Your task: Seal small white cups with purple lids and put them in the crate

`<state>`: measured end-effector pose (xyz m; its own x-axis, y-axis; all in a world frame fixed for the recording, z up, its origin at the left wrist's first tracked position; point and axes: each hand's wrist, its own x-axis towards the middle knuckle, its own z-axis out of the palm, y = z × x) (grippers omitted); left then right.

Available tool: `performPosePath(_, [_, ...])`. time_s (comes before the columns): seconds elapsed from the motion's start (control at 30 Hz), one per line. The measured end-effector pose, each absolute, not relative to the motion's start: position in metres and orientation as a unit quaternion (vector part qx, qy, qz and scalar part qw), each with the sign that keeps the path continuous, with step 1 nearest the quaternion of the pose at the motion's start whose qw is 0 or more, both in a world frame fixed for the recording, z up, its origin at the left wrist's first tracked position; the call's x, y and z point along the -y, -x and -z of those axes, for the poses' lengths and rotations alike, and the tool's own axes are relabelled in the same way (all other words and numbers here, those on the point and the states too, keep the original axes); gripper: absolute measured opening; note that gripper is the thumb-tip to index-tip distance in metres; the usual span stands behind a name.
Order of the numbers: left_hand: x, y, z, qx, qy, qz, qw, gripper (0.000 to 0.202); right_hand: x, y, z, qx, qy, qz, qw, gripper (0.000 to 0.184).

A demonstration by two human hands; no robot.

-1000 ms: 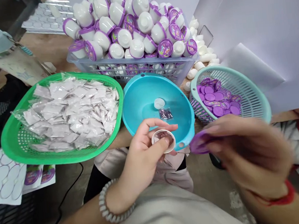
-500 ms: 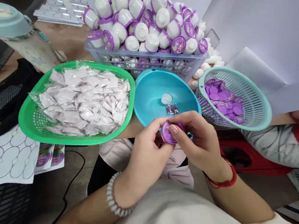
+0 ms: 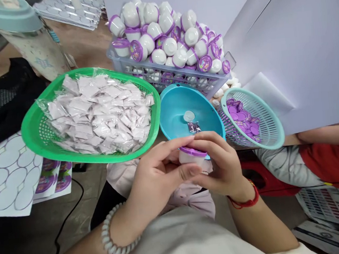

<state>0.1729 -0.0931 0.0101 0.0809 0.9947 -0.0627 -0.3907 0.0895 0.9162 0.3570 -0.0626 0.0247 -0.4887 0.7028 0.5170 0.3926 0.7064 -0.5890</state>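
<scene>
Between my two hands is a small white tub with a purple lid, its lid facing up and away from me. My left hand wraps its left side, with the thumb across the front of the white wall. On the other side my right hand grips it, fingers over the lid's edge and thumb below. Just beyond my fingers stands a blue bowl, holding a round whitish piece and a small dark, shiny packet.
A green basket of white sachets stands left. Behind, a clear crate is heaped with purple-lidded tubs. The pale-green basket at right holds purple lids. A bottle and printed sheets lie farther left. Another person's arm is at right.
The tub has turned from lid facing me to showing its white side, lid upward. My left thumb has moved onto its wall and my right thumb off the lid. The view has shifted slightly.
</scene>
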Motion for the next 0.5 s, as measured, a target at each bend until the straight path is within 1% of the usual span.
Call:
performPosePath(0.07, [0.093, -0.166, -0.009, -0.396, -0.409, -0.574, 0.588, 0.036, 0.066, -0.350, -0.022, 0.830, 0.324, -0.220, 0.397, 0.034])
performPosePath(0.1, [0.093, -0.162, -0.008, -0.398, -0.426, -0.585, 0.563, 0.037, 0.069, -0.347, -0.021, 0.817, 0.327, -0.245, 0.407, 0.033])
performPosePath(0.2, [0.094, -0.152, -0.004, -0.386, -0.461, -0.598, 0.530, 0.038, 0.078, -0.334, -0.016, 0.765, 0.346, -0.329, 0.432, 0.041])
performPosePath(0.37, [0.102, -0.140, 0.003, -0.381, -0.409, -0.621, 0.550, 0.023, 0.088, -0.315, -0.011, 0.727, 0.346, -0.407, 0.430, 0.043])
performPosePath(0.43, [0.104, -0.137, 0.005, -0.388, -0.390, -0.633, 0.545, 0.020, 0.087, -0.310, -0.009, 0.723, 0.342, -0.425, 0.424, 0.045])
performPosePath(0.5, [0.106, -0.135, 0.006, -0.408, -0.383, -0.636, 0.531, 0.018, 0.085, -0.305, -0.008, 0.730, 0.344, -0.419, 0.416, 0.045])
